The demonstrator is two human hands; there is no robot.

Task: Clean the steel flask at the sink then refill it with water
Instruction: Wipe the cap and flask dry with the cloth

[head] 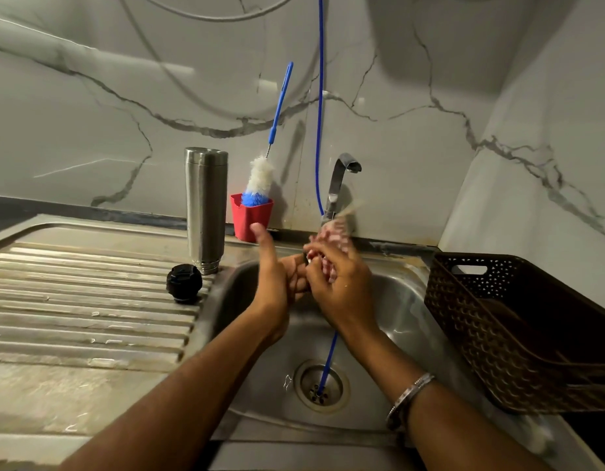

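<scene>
Both hands meet over the sink [406,300], left hand [277,283] flat-fingered, right hand [338,283] blurry so can't tell its grip. Flask [205,205] stands upside down beside its cap [184,283].

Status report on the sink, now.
Both hands, left hand and right hand, together over the basin, blurred. Steel flask inverted on drainboard, cap beside it. Nothing blocking the flask.
</scene>
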